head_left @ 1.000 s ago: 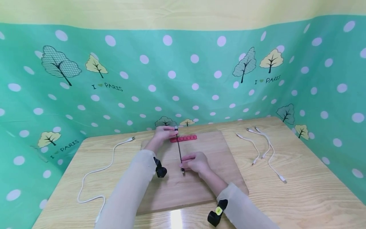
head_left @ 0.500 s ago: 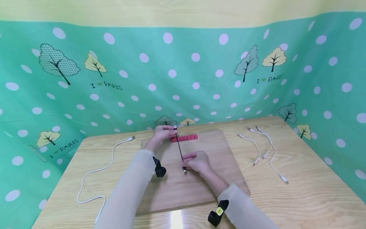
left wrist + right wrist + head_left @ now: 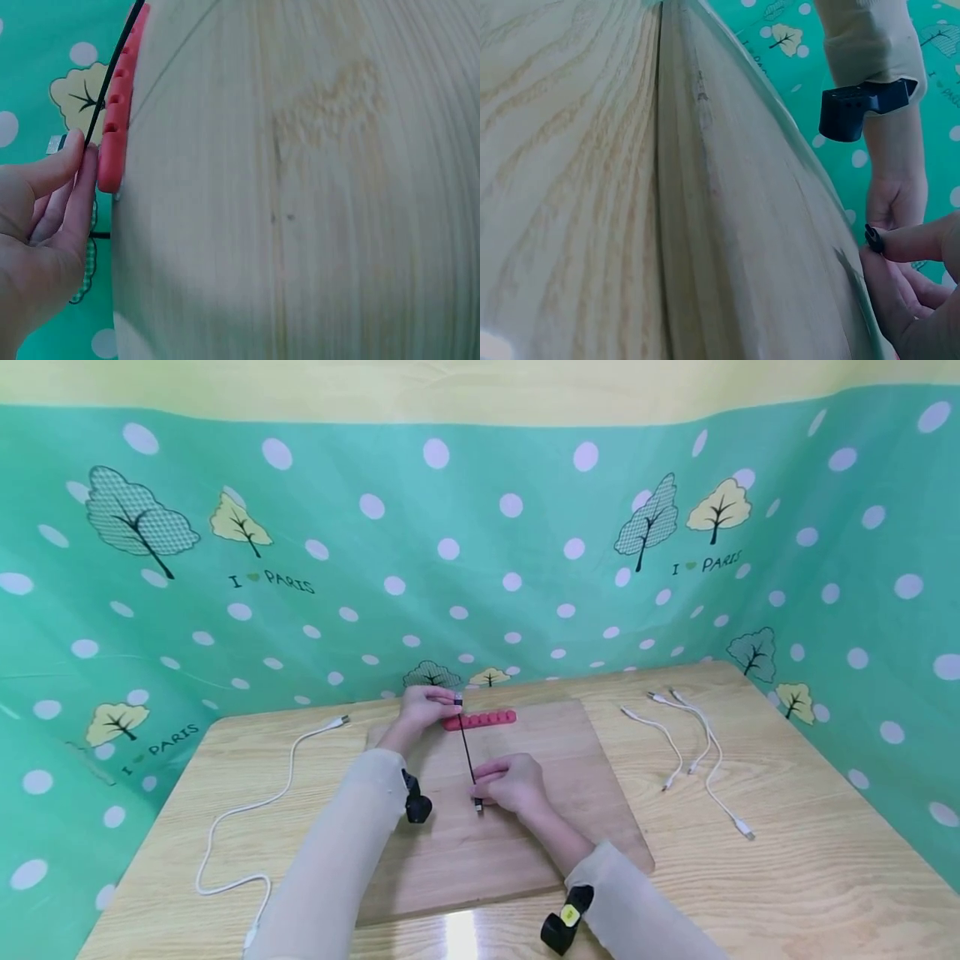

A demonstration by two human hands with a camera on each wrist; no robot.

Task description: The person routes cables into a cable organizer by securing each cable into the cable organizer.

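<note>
Hands: both pinching. Left hand (image 3: 423, 703) grips a short black USB cable (image 3: 466, 745) just below its far plug; right hand (image 3: 513, 783) pinches it close to the near plug. Cable stretched straight above a wooden board (image 3: 540, 835), which lies on the wood-grain surface (image 3: 795, 893).

Around: red cable-clip strip (image 3: 487, 719) at the board's far edge, its left end partly behind the left fingertips and crossed by the cable in the head view. Long white cable (image 3: 291, 768) to the left; three white cables (image 3: 707, 729) right of the board. Polka-dot curtain (image 3: 480, 539) behind. Left sleeve (image 3: 337, 852) hides part of the board.

Cable's long axis: far-to-near, near end slightly right. Silver far plug points toward the curtain, near plug toward the person.
</note>
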